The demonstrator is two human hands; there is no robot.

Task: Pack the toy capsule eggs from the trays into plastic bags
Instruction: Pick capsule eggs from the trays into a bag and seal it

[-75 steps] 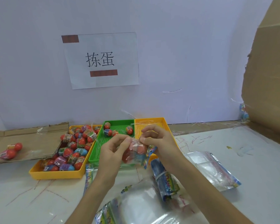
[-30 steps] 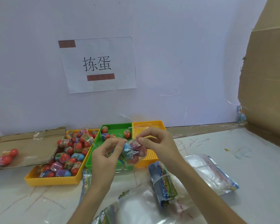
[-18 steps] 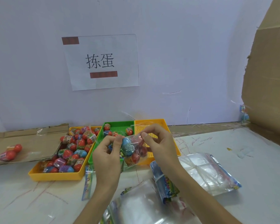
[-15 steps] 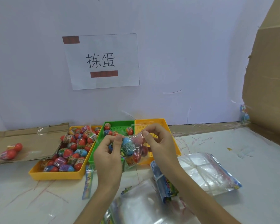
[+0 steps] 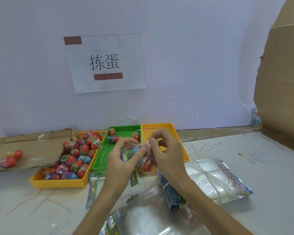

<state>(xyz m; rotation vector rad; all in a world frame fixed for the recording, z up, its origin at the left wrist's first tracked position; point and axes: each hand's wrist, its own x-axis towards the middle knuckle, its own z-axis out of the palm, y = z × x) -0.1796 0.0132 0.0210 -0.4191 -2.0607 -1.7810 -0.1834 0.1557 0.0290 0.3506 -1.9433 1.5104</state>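
Observation:
A small clear plastic bag (image 5: 143, 162) with red and blue capsule eggs inside hangs between both hands, above the front of the trays. My left hand (image 5: 121, 161) pinches its left top edge and my right hand (image 5: 165, 152) pinches the right top edge. The left yellow tray (image 5: 58, 182) holds several capsule eggs (image 5: 78, 153). In the green tray (image 5: 101, 160) lie three eggs (image 5: 112, 138) near its far end. The right yellow tray (image 5: 171, 128) is partly hidden behind my right hand.
Stacks of empty clear bags (image 5: 215, 178) lie at the right and near the bottom edge (image 5: 148, 217). A packed bag of eggs (image 5: 9, 159) rests on flat cardboard (image 5: 32, 146) at the left. A cardboard wall (image 5: 282, 82) stands at the right.
Both hands kept hold of the bag of eggs. The fingers shifted along its top edge and the bag turned a little between them.

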